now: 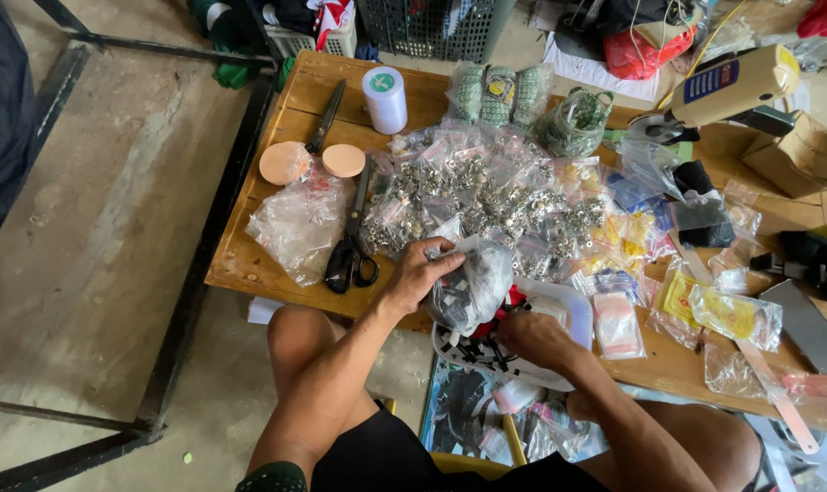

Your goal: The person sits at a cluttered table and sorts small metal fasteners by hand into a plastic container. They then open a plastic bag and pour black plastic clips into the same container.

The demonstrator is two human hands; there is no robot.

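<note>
Plastic bag (473,287), clear and crumpled, is sitting just below the centre of the frame, at the near edge of the wooden counter (250,260), and both hands are meeting on it. The left hand (420,271) is coming in from the lower left and is lying on the bag's upper left side, fingers curled and closed over the film. The right hand (534,337) is lying at the bag's lower right, just under it, fingers bent in toward the bag's bottom and the dark and red bits there; whether it is actually pinching anything I cannot tell. So the bag is lying between the two hands, slanting from upper left down to lower right, with the left hand on top. It is looking cloudy, stuffed with small dark and pale pieces, and is resting over a white tray (573,310). Black scissors (352,241) are lying to the left of the left hand, and small packets of metal fasteners (486,196) are spreading across the counter above.
</note>
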